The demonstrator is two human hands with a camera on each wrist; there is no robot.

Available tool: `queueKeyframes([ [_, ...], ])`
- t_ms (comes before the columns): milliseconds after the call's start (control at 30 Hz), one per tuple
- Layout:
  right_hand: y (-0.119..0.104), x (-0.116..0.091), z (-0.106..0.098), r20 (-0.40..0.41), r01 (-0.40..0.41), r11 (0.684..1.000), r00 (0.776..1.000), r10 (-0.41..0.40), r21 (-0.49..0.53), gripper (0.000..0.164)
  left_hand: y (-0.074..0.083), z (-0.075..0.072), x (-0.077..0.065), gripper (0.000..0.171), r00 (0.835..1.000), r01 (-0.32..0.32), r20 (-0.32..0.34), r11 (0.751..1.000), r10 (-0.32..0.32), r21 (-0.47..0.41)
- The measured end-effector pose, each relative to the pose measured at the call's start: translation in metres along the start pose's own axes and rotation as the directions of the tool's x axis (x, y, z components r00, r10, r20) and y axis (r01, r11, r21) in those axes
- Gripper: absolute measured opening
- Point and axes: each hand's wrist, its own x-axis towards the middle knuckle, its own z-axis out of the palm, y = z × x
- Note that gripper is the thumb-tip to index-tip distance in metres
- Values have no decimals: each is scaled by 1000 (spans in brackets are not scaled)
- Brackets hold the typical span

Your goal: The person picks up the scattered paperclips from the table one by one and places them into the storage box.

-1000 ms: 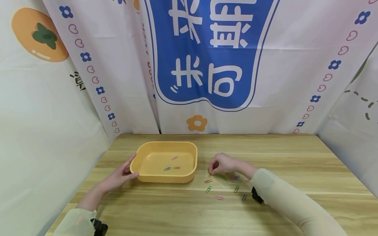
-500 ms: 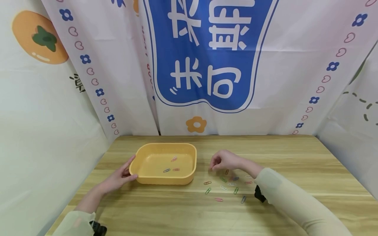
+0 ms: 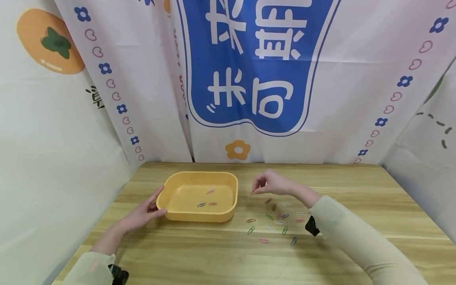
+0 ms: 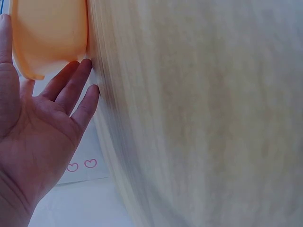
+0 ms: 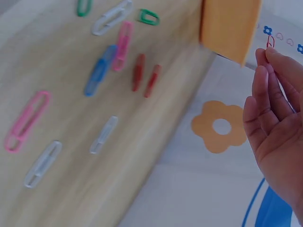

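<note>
My left hand [image 3: 144, 213] rests against the left end of a yellow tray [image 3: 199, 217], thumb near its front corner, fingers fairly straight. In the left wrist view, the left hand [image 4: 45, 123] lies spread along the end of the tray [image 4: 49, 33]. Just right of the tray, my right hand [image 3: 272, 183] is raised above the table. Between thumb and index finger, the right hand [image 5: 279, 109] pinches a red paper clip [image 5: 270, 41]. Several coloured paper clips lie loose below it, among them a green one [image 3: 251, 230] and a blue one [image 3: 293, 241].
Inside the tray lie a blue paper clip [image 3: 201, 205] and red or pink ones [image 3: 212, 204]. The wooden table [image 3: 199, 253] meets a printed cloth backdrop [image 3: 342, 118] at its far edge. White cloth [image 3: 53, 178] closes the left side.
My right hand has lifted off the table and moved toward the back, carrying the red paper clip up from the scattered ones. The left hand and tray have stayed in place.
</note>
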Motion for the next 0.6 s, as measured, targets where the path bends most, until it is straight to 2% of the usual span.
queueKeyframes([
  [267,-16,14,-12,-32,-18,999,999,17,-40,5,4,1,0,87,1000,15,2,1000,-15,15],
  [600,-32,43,-7,-19,-1,999,1000,0,-49,5,1,0,0,87,1000,0,9,1000,-1,10],
])
